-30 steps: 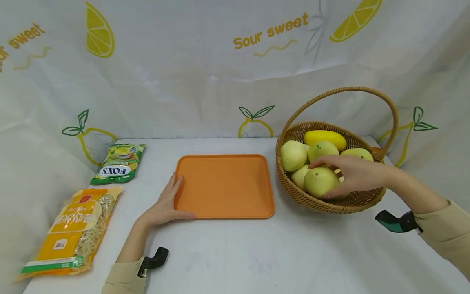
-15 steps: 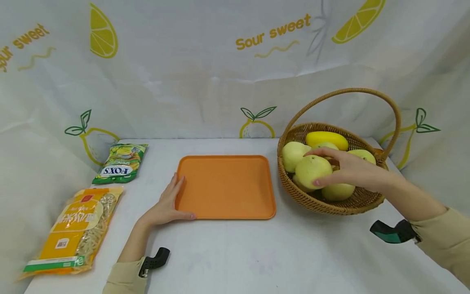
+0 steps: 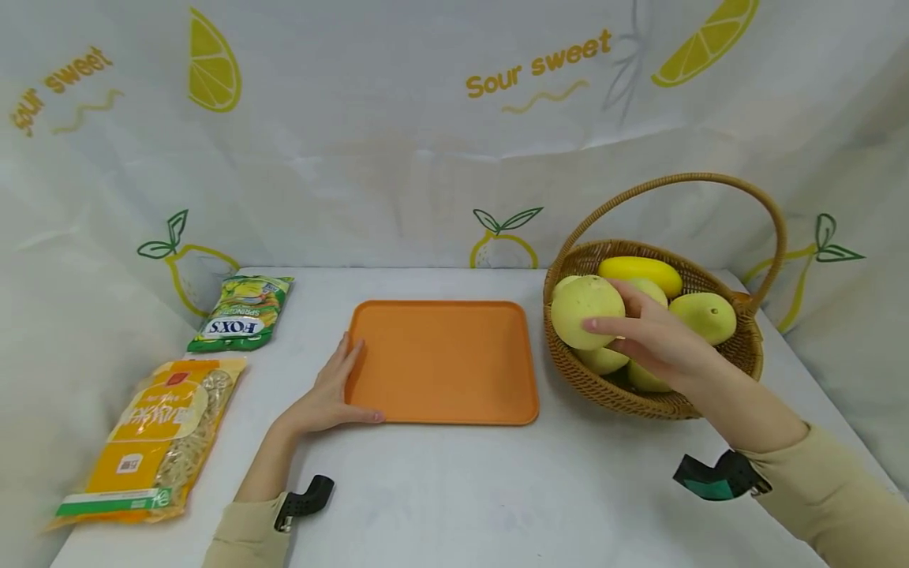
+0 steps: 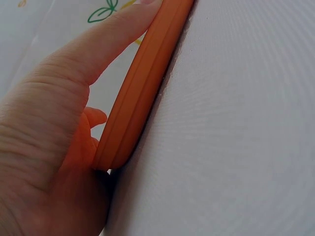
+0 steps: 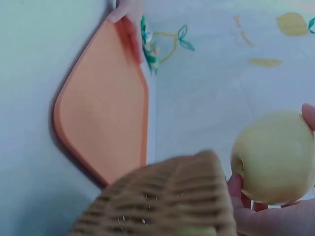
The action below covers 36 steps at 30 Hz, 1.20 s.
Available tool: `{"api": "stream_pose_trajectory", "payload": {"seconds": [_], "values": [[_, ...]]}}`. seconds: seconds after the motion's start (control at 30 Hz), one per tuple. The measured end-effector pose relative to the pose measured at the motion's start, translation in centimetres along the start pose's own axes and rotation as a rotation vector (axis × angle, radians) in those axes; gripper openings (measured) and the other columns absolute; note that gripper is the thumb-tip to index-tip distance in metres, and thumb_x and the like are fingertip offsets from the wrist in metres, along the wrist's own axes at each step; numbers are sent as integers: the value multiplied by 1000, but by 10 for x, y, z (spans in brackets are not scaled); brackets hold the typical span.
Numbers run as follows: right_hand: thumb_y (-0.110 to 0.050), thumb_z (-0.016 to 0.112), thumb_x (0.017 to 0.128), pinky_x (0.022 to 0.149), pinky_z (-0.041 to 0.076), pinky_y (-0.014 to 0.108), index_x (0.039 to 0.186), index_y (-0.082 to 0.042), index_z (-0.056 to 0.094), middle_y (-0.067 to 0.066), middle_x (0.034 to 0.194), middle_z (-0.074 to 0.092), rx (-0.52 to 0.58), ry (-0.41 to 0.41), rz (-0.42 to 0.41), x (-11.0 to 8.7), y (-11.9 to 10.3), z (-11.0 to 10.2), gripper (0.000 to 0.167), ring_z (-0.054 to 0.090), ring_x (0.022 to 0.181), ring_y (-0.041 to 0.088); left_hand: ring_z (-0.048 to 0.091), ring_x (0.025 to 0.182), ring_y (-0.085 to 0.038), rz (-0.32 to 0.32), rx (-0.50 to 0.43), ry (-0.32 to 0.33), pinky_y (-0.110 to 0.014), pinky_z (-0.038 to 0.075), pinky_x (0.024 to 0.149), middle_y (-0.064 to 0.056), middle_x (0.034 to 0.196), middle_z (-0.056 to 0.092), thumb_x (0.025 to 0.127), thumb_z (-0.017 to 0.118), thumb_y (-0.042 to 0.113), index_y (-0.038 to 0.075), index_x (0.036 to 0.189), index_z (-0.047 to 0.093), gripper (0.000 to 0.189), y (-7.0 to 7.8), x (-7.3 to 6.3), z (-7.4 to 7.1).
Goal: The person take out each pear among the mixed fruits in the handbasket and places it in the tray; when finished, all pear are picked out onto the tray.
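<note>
My right hand (image 3: pixel 656 335) grips a round, pale yellow-green pear (image 3: pixel 585 312), fingers behind it and thumb across its front. The pear is held up at the left side of the wicker basket (image 3: pixel 604 398), covering part of the rim in the head view. In the right wrist view the pear (image 5: pixel 278 157) shows apart from the basket wall (image 5: pixel 162 191). My left hand (image 3: pixel 327 398) rests at the near left corner of an orange tray (image 3: pixel 447 363), thumb along its front edge and fingers spread along the left side.
Inside the basket lie a smooth yellow oblong fruit (image 3: pixel 641 274), a longish green-yellow fruit (image 3: pixel 703 317) and several more pale fruits. Its tall handle (image 3: pixel 710 177) arches overhead. On the left lie a green FOX'S candy bag (image 3: pixel 241 313) and a yellow noodle packet (image 3: pixel 152 438). A printed cloth hangs behind.
My right hand has lifted the pear out from among the other fruits and moved it up and left toward the basket's left rim. The left hand stays at the tray corner.
</note>
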State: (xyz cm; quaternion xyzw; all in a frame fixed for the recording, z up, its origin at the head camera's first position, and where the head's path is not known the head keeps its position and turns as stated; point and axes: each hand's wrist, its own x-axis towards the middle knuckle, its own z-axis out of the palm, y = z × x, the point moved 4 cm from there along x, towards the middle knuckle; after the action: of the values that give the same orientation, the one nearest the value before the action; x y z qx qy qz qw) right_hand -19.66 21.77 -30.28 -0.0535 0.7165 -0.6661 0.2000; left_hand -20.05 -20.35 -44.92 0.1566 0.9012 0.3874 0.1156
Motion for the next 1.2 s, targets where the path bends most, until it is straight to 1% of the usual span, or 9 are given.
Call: {"api": "stream_pose_trajectory", "payload": {"seconds": [0.1,0.23,0.3,0.4,0.6,0.73,0.83,1.07,1.2], "values": [[-9,60,95,92,49,26,155,-8,11,7,134,41,104,-18,-24,3,-1,11,78,54,110,16,-9,146,-42,-2,-6,3,-70,3,108,-14,161,-16,70,86,44,10,158,6,124,0,0,0],[-5,59,95,94,48,26,148,-8,24,8,133,41,193,-44,-78,9,-3,28,64,52,112,18,-9,146,-41,-9,-7,8,-69,3,109,-14,161,-16,70,86,46,10,158,6,124,1,-1,-1],[-2,58,95,94,47,26,143,-8,31,7,131,44,219,-57,-111,12,-5,36,55,52,110,18,-9,146,-41,-13,-4,10,-69,4,109,-14,161,-16,70,86,46,10,158,6,124,0,-1,-1],[-1,58,94,94,46,26,139,-8,37,7,129,47,254,-77,-145,18,-6,48,50,53,108,18,-8,146,-41,-17,-1,11,-68,5,109,-13,161,-16,70,86,46,10,158,6,124,-1,-1,0],[-2,58,94,94,44,26,137,-11,39,4,125,50,293,-75,-142,32,0,68,48,52,106,17,-8,146,-39,-22,-1,4,-67,5,110,-12,161,-16,69,86,48,12,158,8,124,0,0,1],[-3,59,92,92,43,27,137,-12,41,1,120,53,321,-45,-134,43,5,78,49,52,102,17,-7,146,-39,-19,2,4,-67,6,110,-12,162,-16,68,86,49,12,158,9,125,1,1,2],[-3,60,91,91,44,27,141,-11,39,1,120,53,339,-12,-140,52,10,84,55,52,103,16,-7,146,-39,-18,9,7,-67,7,110,-11,162,-15,67,86,49,13,158,9,125,0,2,2],[-3,62,90,96,40,27,150,-8,30,6,132,46,364,84,-143,78,25,102,68,51,110,18,-7,147,-38,-21,13,11,-66,7,111,-10,162,-16,67,86,50,14,158,10,124,-1,2,1],[-6,68,88,102,39,32,150,-10,32,9,139,42,370,178,-117,94,39,112,71,48,118,21,-7,146,-39,-6,14,13,-67,6,110,-12,162,-15,68,86,49,13,158,10,123,-2,3,1]]}}
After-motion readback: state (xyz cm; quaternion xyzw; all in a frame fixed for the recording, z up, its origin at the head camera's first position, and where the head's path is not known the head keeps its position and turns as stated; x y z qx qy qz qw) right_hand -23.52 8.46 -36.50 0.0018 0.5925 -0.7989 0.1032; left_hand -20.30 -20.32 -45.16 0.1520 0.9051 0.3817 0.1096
